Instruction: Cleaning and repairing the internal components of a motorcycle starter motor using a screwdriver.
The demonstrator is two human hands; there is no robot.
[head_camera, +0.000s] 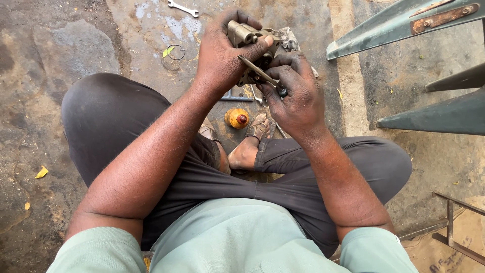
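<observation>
both hands raised over the crossed legs, working on a grimy metal part

the left hand [222,53] wraps its fingers [255,46] tight round the brass-coloured metal part [247,38], thumb on top, forearm angled up from the left knee. the right hand [295,93] pinches a thin tool [260,71] with closed fingers, its tip against the part. below, on the concrete floor [76,45], a small yellow bottle [236,118] stands capped; its contents cannot be seen. a wrench [183,8] lies farther off.

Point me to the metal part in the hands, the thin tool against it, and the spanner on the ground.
metal part [242,33]: head view, its tan cylindrical top.
thin tool [257,71]: head view, mid-shaft.
spanner [183,8]: head view, middle of its handle.
</observation>
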